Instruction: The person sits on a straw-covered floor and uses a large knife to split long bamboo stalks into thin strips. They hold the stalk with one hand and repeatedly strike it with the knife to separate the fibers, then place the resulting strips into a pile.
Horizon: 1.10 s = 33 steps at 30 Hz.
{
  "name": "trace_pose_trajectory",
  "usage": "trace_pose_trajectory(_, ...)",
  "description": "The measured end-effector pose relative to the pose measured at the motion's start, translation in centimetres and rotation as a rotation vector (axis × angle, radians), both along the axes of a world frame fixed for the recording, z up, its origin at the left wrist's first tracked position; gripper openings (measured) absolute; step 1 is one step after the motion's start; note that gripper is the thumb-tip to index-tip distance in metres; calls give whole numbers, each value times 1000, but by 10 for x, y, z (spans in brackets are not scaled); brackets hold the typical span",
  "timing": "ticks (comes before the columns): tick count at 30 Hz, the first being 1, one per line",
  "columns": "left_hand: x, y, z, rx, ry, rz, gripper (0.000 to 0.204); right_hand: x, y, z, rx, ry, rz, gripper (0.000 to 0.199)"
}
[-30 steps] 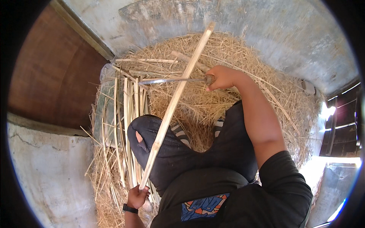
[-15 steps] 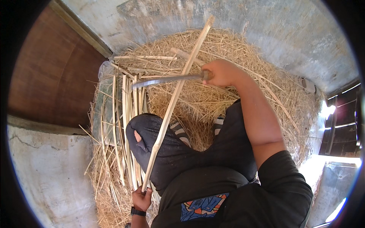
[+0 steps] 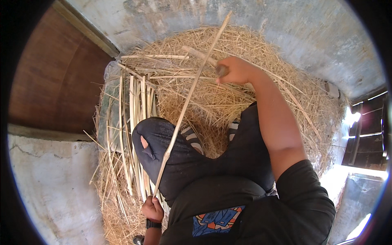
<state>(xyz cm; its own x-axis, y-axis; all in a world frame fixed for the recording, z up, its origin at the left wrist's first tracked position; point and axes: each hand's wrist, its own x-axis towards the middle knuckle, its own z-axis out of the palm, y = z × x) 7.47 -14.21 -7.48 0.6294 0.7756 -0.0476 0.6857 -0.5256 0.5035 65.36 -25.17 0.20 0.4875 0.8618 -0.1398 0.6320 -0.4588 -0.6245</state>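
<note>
A long, pale bamboo strip [image 3: 190, 92] slants up and away over my left thigh, with a visible node partway along. Its near end is gripped in my left hand [image 3: 153, 209], fingers closed, a dark watch on the wrist. My right hand [image 3: 234, 73] is closed round the wooden handle [image 3: 221, 70] of a curved knife, just right of the strip's upper part. The blade does not show clearly now. Behind the strip, close to my right hand, lies a thicker piece of bamboo [image 3: 199, 54].
Several split bamboo strips [image 3: 137, 98] lie to the left of my left knee [image 3: 149, 130]. Straw and shavings [image 3: 245, 43] cover the ground around my feet. A stained wall [image 3: 294, 36] curves behind, and a brown wooden panel [image 3: 61, 77] stands at the left.
The strip has turned to show a narrower side, and its far end has shifted slightly up and right. The knife's blade, earlier across the strip, no longer shows clearly.
</note>
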Motion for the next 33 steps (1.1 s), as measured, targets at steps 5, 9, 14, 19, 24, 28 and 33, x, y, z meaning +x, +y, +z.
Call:
trace_pose_trajectory(5,3,1,-4,-7,-24,-7,46,19,-6,7,-25,176,-292,46)
trace_pose_trajectory(9,1,3,-7,-112,-95,1,48,-22,9,8,-38,-40,167,42)
trace_pose_trajectory(14,-7,6,-10,-130,-88,23,50,-20,13,4,-16,-60,104,33)
trace_pose_trajectory(19,1,4,-2,-67,1,30,47,33,-3,-9,91,134,-373,45)
trace_pose_trajectory(24,2,3,1,-176,-66,42,52,-20,8,13,-96,-94,33,46)
trace_pose_trajectory(28,0,10,-6,-212,-89,33,53,-3,0,5,-2,-95,-62,40)
trace_pose_trajectory(33,0,12,-5,-232,-51,37,52,37,-18,2,77,-40,-494,39)
